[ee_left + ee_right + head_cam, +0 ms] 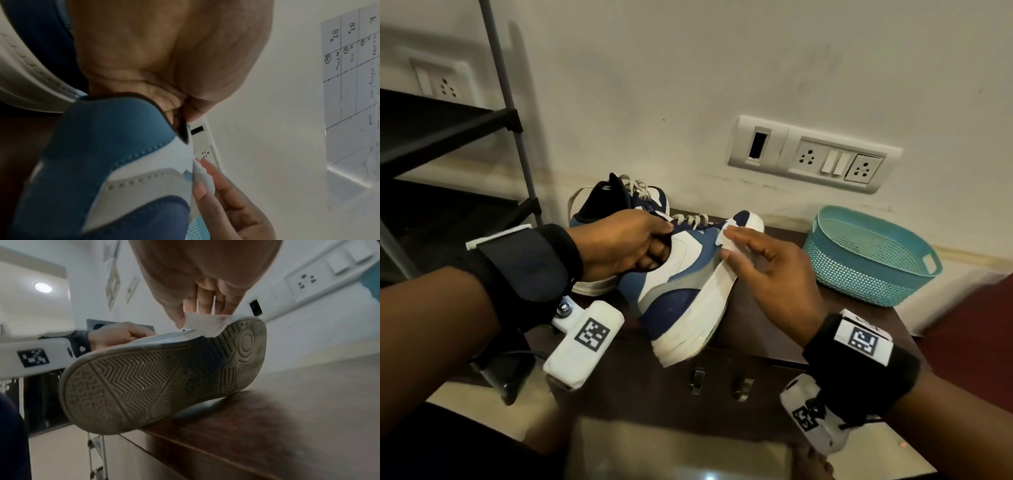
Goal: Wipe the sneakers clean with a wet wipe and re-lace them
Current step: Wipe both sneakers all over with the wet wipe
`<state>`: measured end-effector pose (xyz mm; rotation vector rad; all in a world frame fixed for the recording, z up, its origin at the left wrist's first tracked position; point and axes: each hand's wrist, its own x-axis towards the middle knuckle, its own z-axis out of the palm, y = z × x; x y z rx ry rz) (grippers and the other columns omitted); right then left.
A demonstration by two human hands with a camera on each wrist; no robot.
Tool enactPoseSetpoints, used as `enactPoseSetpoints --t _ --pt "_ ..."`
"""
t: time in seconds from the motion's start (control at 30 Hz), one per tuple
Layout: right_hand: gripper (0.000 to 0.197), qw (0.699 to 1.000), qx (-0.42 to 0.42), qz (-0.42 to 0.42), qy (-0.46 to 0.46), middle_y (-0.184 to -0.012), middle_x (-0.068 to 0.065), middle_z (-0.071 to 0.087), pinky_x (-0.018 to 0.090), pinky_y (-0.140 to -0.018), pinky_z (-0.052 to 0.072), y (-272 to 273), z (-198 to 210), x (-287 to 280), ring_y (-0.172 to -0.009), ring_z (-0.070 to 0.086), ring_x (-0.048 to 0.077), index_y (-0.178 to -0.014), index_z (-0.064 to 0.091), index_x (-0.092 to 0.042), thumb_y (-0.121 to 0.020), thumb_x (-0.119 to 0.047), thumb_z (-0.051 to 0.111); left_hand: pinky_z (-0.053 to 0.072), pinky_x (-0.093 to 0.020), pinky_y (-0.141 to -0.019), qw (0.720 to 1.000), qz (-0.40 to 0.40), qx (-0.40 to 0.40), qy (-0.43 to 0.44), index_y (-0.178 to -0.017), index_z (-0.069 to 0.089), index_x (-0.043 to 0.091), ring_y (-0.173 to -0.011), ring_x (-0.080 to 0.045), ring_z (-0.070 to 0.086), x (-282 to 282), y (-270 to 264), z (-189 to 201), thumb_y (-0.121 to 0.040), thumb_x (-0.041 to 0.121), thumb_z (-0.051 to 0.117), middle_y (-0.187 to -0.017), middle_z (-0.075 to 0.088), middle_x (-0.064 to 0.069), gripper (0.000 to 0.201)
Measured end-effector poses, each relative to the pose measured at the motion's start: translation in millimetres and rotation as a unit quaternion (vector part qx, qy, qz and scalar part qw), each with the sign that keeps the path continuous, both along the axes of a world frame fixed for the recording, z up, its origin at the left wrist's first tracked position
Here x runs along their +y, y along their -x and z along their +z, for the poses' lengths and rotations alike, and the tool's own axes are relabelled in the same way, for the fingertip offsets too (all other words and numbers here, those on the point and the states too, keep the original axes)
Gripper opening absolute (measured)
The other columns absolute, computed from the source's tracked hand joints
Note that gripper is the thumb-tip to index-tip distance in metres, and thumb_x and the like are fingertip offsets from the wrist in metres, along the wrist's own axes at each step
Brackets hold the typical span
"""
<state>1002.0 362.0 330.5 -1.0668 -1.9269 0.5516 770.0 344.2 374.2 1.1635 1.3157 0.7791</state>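
Wiping step: left hand [619, 240] grips tilted sneaker [681, 287] at its collar, centre frame; right hand [774, 270] pinches wet wipe [729, 240] against toe side; next likely needs wiping along midsole.

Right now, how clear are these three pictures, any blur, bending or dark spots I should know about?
Head view: dim, warm light, edges bowed, yet the sneaker, wipe and basket read clearly. Left wrist view: the left hand fills the frame, soft and very close; the wall chart is tilted. Right wrist view: the sole is sharp, the dark tabletop blurred, the right hand out of focus.
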Motion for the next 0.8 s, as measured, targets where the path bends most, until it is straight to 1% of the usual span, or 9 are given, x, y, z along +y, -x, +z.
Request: enactPoseSetpoints --t 0.07,0.17,0.3,0.37,0.43,0.5,0.6,0.7,0.8 --pt "0.037 0.997 -0.058 -0.009 -0.04 -0.132 -0.013 0.064 0.003 -0.104 0.036 -5 1 -1 -0.124 0.052 -0.008 -0.13 0.069 -0.021 -0.093 -0.016 0.072 0.043 -0.02 -0.055 1.0 -0.017 -0.001 0.005 -0.101 0.059 0.006 -0.058 -0.015 0.051 -2 1 1 -0.107 0.023 0.034 -0.082 0.063 -0.016 0.031" --pt "0.036 0.994 -0.073 -0.024 -0.074 -0.132 -0.012 0.062 0.013 -0.112 0.037 -7 -3 2 -0.127 0.051 -0.005 -0.13 0.069 -0.017 -0.096 -0.006 0.066 0.046 -0.023 -0.068 0.999 -0.044 -0.004 0.018 -0.108 0.066 0.002 -0.07 -0.018 0.059 -3 1 2 -0.107 0.027 0.038 -0.093 0.068 -0.02 0.037" --pt "0.038 0.997 -0.038 0.027 -0.065 -0.139 -0.009 0.06 0.028 -0.116 0.04 7 -5 -12 -0.136 0.05 0.001 -0.132 0.067 -0.017 -0.096 -0.003 0.063 0.033 -0.025 -0.062 0.998 -0.048 -0.004 0.035 -0.094 0.06 0.009 -0.062 -0.014 0.038 -4 -4 2 -0.107 0.025 0.043 -0.076 0.047 -0.012 0.027" --pt "0.042 0.99 -0.071 0.089 -0.087 -0.147 -0.005 0.056 0.03 -0.118 0.038 19 -9 -30 -0.142 0.044 0.003 -0.137 0.064 -0.017 -0.097 -0.004 0.061 0.037 -0.022 -0.06 0.999 -0.021 -0.023 0.041 -0.086 0.06 0.011 -0.057 -0.011 0.042 -3 -2 2 -0.108 0.021 0.04 -0.066 0.05 -0.004 0.031" --pt "0.044 0.972 -0.128 0.137 -0.143 -0.15 0.0 0.054 0.034 -0.118 0.039 30 -11 -48 -0.145 0.042 0.009 -0.138 0.063 -0.014 -0.095 -0.004 0.06 0.05 -0.021 -0.063 0.995 -0.038 -0.076 0.059 -0.097 0.066 0.004 -0.061 -0.013 0.058 -4 0 4 -0.108 0.02 0.037 -0.074 0.065 -0.007 0.035" --pt "0.047 0.942 -0.195 0.174 -0.212 -0.147 0.008 0.056 0.039 -0.116 0.04 38 -14 -60 -0.143 0.046 0.021 -0.134 0.065 -0.009 -0.088 -0.003 0.064 0.056 -0.022 -0.054 0.99 -0.044 -0.109 0.082 -0.091 0.069 0.0 -0.055 -0.016 0.063 -5 2 7 -0.108 0.02 0.036 -0.073 0.069 -0.01 0.042" --pt "0.043 0.901 -0.271 0.22 -0.26 -0.15 0.013 0.053 0.038 -0.12 0.031 47 -17 -65 -0.144 0.043 0.027 -0.134 0.064 -0.008 -0.091 -0.009 0.062 0.044 -0.023 -0.038 0.988 -0.062 -0.092 0.111 -0.065 0.073 0.008 -0.041 -0.016 0.052 -6 1 10 -0.108 0.025 0.036 -0.058 0.06 -0.007 0.059" --pt "0.045 0.882 -0.309 0.233 -0.27 -0.149 0.013 0.054 0.039 -0.122 0.026 53 -16 -71 -0.144 0.043 0.029 -0.131 0.066 -0.007 -0.097 -0.018 0.039 0.033 -0.023 -0.041 0.986 -0.098 -0.057 0.122 -0.056 0.07 0.012 -0.046 -0.018 0.041 -5 2 8 -0.107 0.031 0.035 -0.056 0.053 -0.005 0.064" --pt "0.034 0.845 -0.366 0.25 -0.299 -0.145 0.015 0.058 0.041 -0.125 0.017 62 -15 -77 -0.147 0.038 0.033 -0.122 0.07 -0.005 -0.098 -0.014 0.049 0.029 -0.024 -0.04 0.99 -0.075 -0.04 0.108 -0.057 0.063 0.013 -0.05 -0.018 0.034 -4 0 7 -0.106 0.03 0.037 -0.058 0.044 -0.004 0.058"
